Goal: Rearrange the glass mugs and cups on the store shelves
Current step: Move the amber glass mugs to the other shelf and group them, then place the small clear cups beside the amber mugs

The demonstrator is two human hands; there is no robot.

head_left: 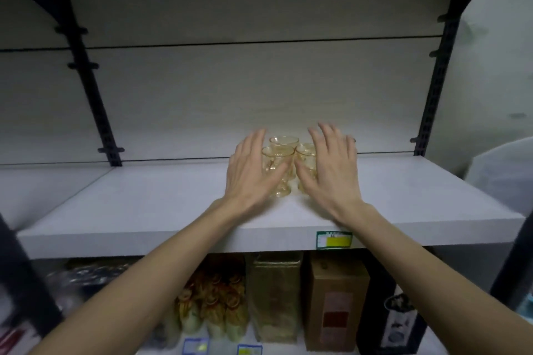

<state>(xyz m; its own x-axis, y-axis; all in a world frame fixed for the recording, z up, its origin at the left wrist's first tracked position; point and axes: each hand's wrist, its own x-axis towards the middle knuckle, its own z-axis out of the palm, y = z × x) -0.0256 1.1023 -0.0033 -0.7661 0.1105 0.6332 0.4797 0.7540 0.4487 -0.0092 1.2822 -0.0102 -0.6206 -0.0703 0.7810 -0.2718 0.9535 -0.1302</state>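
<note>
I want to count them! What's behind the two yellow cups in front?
Behind the front cups stands another amber cup. The right hand covers that side, so more may hide there; I cannot tell.

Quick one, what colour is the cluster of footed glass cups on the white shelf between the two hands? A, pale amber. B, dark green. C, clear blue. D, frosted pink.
A: the footed glass cups show a pale amber tint against the white shelf, between the left hand and the right hand.

Brown carton [334, 300] beside packaged goods [213, 302]
</note>
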